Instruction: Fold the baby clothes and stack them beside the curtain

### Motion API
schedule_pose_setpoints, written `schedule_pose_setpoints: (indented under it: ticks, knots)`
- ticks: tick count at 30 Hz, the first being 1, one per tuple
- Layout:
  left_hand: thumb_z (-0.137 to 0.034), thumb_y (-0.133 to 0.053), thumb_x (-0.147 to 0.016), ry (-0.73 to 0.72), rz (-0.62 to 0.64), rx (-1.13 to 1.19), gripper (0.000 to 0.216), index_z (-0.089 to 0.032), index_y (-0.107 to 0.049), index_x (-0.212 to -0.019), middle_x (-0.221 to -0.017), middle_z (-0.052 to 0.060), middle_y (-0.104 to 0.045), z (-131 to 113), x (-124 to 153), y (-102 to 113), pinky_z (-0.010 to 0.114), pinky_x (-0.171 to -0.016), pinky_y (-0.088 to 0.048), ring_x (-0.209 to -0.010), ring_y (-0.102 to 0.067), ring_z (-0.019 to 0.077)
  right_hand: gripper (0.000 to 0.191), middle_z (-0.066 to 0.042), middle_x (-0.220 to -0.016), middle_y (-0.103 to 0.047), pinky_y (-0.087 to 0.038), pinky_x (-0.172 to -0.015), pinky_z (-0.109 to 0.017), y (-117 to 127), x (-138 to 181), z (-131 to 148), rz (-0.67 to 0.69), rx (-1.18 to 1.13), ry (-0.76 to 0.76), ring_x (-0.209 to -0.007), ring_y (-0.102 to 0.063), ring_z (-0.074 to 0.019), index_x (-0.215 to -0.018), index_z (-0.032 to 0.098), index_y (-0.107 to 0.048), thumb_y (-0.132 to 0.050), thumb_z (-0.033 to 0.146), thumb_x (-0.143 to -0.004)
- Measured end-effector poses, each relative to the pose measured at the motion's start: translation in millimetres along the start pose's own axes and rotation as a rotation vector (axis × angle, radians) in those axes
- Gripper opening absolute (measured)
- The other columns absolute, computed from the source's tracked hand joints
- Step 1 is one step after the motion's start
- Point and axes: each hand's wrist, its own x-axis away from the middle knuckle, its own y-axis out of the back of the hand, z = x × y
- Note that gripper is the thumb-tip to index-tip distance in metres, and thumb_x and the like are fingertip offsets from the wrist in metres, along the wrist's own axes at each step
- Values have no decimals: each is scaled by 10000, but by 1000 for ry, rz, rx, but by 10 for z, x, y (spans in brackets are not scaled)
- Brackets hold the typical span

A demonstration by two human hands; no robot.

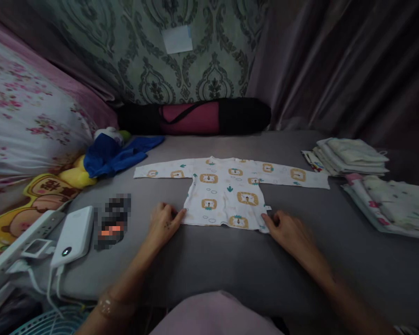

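Observation:
A small white long-sleeved shirt (226,195) printed with lion faces lies flat, its sleeves stretched out to both sides and its hem towards me. My left hand (165,221) pinches the lower left corner of the hem between thumb and fingers. At the lower right corner, my right hand (286,228) grips the hem in the same way, just below a small white side tag (268,208). The fabric is slightly rippled near the middle of the hem.
Folded clothes lie in two stacks, a rear pile (352,156) and a nearer pile (398,204), at right. A blue garment (108,156), plush toys (52,195), a white power bank (73,235) and a power strip (21,244) are at left. A black-and-red bag (192,117) lies behind.

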Motion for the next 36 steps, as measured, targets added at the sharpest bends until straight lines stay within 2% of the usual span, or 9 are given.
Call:
schedule_pose_setpoints:
  ticks: [5, 11, 14, 22, 24, 26, 29, 31, 36]
  knots:
    - [-448, -548, -829, -22, 34, 57, 310, -168, -648, -744, -937, 106, -575, -185, -14, -40, 368, -815, -430, -922, -549, 251, 280, -64, -823, -658, -337, -583, -292, -99, 72, 104, -104, -72, 117, -740, -622, -220, -759, 227, -531, -420, 436, -908]
    - [-521, -478, -821, 98, 190, 412, 329, -206, -516, -732, -607, -9, -557, -175, -98, 111, 271, -581, -373, -607, -533, 171, 268, -6, -632, -591, -357, -555, -272, -130, -86, -87, -76, -430, 104, -586, -560, -171, -724, 230, -489, -464, 471, -838]
    - [-513, -496, -805, 122, 252, 500, 299, -214, -481, -811, -572, -35, -565, -98, -104, 99, 257, -553, -361, -566, -534, 161, 258, 11, -617, -584, -354, -525, -262, -170, -161, -160, -55, -528, 101, -554, -531, -156, -760, 221, -522, -494, 475, -796]
    - [-414, -540, -834, -30, 268, 76, 278, -211, -535, -1025, -850, 39, -658, -88, -115, 294, 286, -635, -413, -780, -609, 208, 176, -32, -665, -653, -357, -535, -269, 44, -228, -190, 154, -200, 186, -605, -589, -178, -745, 218, -619, -520, 348, -810]
    - [-403, -489, -884, -131, 156, 12, 277, -195, -549, -1056, -969, 87, -658, -224, -205, 309, 326, -744, -456, -901, -617, 232, 245, -70, -756, -689, -418, -609, -297, 140, -265, -34, 90, -100, 204, -695, -632, -210, -788, 219, -649, -456, 345, -873]
    - [-422, -404, -938, -322, 37, 13, 341, -176, -550, -1125, -1163, 142, -617, -422, -325, 217, 372, -908, -447, -1097, -575, 252, 352, -132, -1015, -699, -466, -795, -346, 149, -327, 202, -91, -89, 299, -941, -645, -254, -1004, 190, -667, -361, 348, -931]
    - [-528, -385, -936, -550, 7, -38, 570, -154, -429, -1363, -1499, 176, -361, -720, -477, -68, 483, -1131, -252, -1417, -272, 305, 547, -174, -1492, -382, -273, -1116, -450, -24, -433, 547, -297, -60, 556, -1400, -300, -292, -1390, 84, -452, -327, 385, -951]
    - [-622, -345, -916, -542, 39, -117, 722, -137, -330, -1450, -1560, 186, -238, -838, -517, -261, 551, -1157, -141, -1460, -135, 331, 618, -154, -1557, -253, -155, -1168, -486, -197, -480, 668, -258, -3, 631, -1455, -153, -280, -1466, 70, -340, -311, 421, -958]
    - [-658, -275, -915, -484, 141, -201, 780, -133, -270, -1492, -1566, 201, -197, -860, -485, -421, 604, -1139, -125, -1455, -148, 347, 631, -133, -1566, -227, -108, -1179, -498, -409, -506, 632, -64, -30, 640, -1459, -143, -253, -1488, 112, -317, -273, 471, -971]
